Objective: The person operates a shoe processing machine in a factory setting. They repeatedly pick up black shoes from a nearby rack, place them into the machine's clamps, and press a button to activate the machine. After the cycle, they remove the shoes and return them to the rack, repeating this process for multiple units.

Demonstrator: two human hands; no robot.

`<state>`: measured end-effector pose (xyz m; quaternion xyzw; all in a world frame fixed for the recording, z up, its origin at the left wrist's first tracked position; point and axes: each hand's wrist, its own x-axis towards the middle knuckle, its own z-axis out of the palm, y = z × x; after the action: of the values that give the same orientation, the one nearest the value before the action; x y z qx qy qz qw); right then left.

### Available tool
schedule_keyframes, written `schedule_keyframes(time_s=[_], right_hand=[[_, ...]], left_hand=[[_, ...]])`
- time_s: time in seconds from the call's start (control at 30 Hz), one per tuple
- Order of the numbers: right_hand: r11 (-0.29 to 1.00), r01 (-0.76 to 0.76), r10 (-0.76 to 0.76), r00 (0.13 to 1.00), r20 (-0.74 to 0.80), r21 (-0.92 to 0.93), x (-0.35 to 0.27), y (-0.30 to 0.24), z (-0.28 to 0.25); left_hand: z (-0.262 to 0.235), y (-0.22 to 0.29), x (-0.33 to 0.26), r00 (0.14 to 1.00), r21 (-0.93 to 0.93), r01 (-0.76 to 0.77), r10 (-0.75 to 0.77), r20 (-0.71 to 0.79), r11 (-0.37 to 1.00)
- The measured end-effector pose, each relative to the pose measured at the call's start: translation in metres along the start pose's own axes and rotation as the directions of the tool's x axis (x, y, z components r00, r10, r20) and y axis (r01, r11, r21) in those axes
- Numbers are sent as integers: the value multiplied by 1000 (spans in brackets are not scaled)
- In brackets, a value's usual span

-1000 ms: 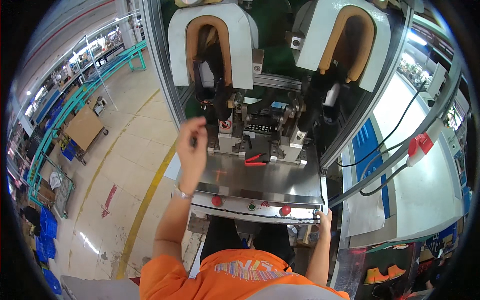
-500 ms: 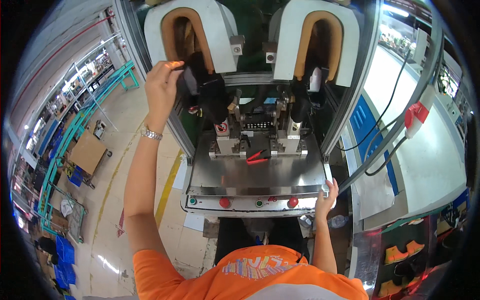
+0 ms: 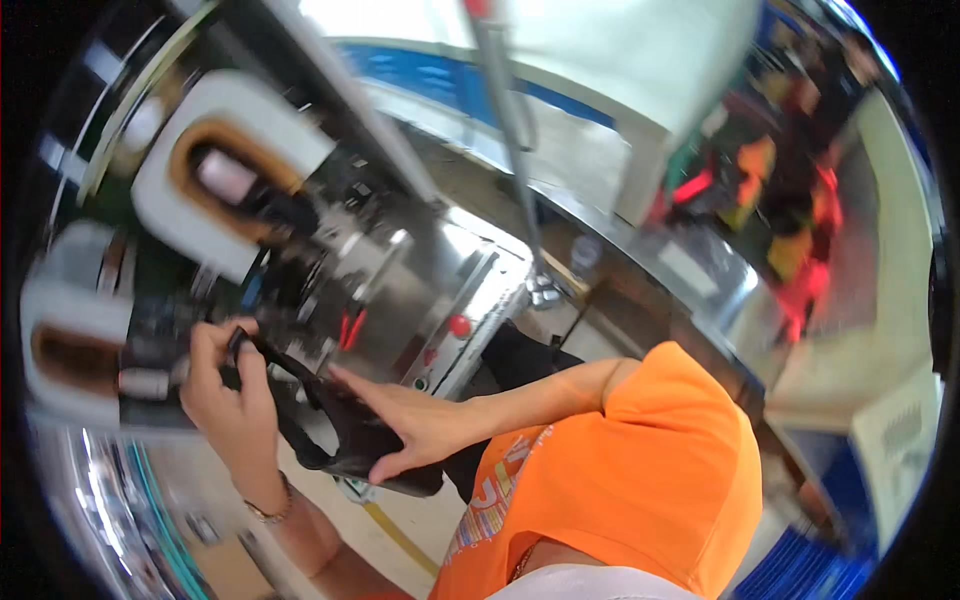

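Note:
In front of me hangs a black shoe upper [image 3: 362,440], its opening stretched into a loop between my two hands. My left hand [image 3: 232,405], with a watch on its wrist, is closed on the upper's edge at the top. Against the other side of it lies my right hand [image 3: 430,420], thumb and fingers round the black material. Beyond them stands the machine, with two white U-shaped heads [image 3: 150,205] lined with brown pads. Motion blurs much of this, and the palms hide part of the upper.
Red-handled snips [image 3: 352,328] lie on the machine's metal table [image 3: 395,290]. Its front edge carries a red button [image 3: 460,326]. A grey pole [image 3: 505,110] rises beside a white-topped unit [image 3: 630,60]. Yellow-orange shoes [image 3: 755,170] sit under red light at the right.
The view has swung round to the right. My left hand has left the machine head, my right has left the table's edge, and both now hold the black shoe upper.

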<state>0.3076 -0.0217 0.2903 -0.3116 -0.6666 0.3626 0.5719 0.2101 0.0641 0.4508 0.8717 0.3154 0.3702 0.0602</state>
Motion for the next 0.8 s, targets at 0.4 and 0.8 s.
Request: schedule_keyframes(time_s=[0.4,0.8], right_hand=[[971,-75,232,521,-821,227,-97,-10,-144],[969,244,121,-328,-937,40,-385,21,-442]], left_hand=[[187,168,83,829,-271,-356,436,351,895],[392,226,101,589,-345,-633,720,366,693]])
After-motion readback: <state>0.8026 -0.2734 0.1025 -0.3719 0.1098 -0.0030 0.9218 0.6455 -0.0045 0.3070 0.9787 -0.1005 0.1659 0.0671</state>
